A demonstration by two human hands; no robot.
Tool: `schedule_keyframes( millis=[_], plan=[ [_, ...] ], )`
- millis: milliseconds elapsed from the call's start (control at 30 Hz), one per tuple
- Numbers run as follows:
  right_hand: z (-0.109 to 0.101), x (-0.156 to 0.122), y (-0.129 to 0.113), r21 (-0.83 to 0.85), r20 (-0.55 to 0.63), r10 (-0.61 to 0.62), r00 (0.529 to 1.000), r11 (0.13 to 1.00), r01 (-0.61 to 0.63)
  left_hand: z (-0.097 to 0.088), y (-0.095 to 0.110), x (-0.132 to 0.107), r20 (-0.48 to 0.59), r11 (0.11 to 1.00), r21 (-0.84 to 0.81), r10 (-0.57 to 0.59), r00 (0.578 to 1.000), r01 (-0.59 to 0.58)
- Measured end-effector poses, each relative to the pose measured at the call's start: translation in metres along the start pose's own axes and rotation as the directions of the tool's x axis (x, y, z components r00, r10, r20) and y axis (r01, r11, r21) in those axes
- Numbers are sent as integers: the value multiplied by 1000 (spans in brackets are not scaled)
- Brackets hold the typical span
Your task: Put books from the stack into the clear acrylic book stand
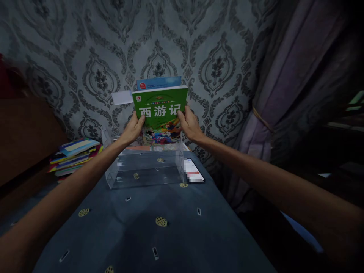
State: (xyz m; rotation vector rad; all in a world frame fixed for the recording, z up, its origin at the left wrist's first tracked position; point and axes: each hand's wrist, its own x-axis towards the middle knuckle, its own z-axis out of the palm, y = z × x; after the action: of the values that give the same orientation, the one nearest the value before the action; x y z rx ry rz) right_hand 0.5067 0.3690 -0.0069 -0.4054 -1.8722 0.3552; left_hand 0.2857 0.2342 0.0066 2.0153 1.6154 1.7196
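A green book (159,99) with large white Chinese characters and colourful figures on its cover is upright between my hands, over the back of a clear plastic rack. My left hand (134,126) grips its left edge, thumb on the cover. At the right edge, my right hand (190,122) holds it the same way. Behind it rises the top of a blue book (159,82); whether my fingers also hold that one is hidden. The clear rack (148,178) stands on the cloth below, its side panels upright.
To the left lies a stack of books (76,155). A phone (195,170) with a lit screen rests right of the rack on the patterned dark cloth (136,231). A white card-like piece (121,97) shows by the wall. A tied curtain (256,113) hangs at right.
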Motion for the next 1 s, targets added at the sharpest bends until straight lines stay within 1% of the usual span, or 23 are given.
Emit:
schedule_keyframes(
  millis=[100,200,300,367,433,500,600,667,733,833,933,1000],
  plan=[
    [5,0,6,-41,-15,36,999,998,-36,5,-5,-3,-5,999,11,-42,999,42],
    [8,-4,9,-50,0,69,998,996,-69,10,-9,-8,5,994,46,-96,995,95],
    [7,-9,11,-84,-2,72,997,994,-72,14,-8,-13,10,981,129,-148,989,146],
    [5,-12,11,-118,-27,63,998,991,-65,16,-6,-16,-12,965,200,-170,985,169],
    [3,-15,13,-141,-53,57,997,988,-64,18,-4,-18,-52,950,269,-148,988,157],
    [3,-17,16,-144,-94,59,994,987,-72,21,-2,-20,-98,936,332,-85,991,114],
    [6,-19,22,-77,-148,81,986,993,-94,28,-1,-21,-183,899,429,-13,983,92],
    [11,-20,26,-21,-140,102,985,994,-106,32,-2,-20,-227,875,472,9,974,102],
    [18,-21,28,18,-112,117,987,993,-115,36,-3,-19,-245,868,487,26,969,100],
    [25,-24,29,63,-88,135,987,990,-130,36,-6,-17,-256,878,472,54,965,76],
    [27,-27,28,82,-87,156,984,985,-149,35,-6,-18,-243,892,448,67,968,50],
    [25,-27,27,90,-85,169,982,983,-162,35,-3,-19,-231,898,435,38,972,69]
  ],
)
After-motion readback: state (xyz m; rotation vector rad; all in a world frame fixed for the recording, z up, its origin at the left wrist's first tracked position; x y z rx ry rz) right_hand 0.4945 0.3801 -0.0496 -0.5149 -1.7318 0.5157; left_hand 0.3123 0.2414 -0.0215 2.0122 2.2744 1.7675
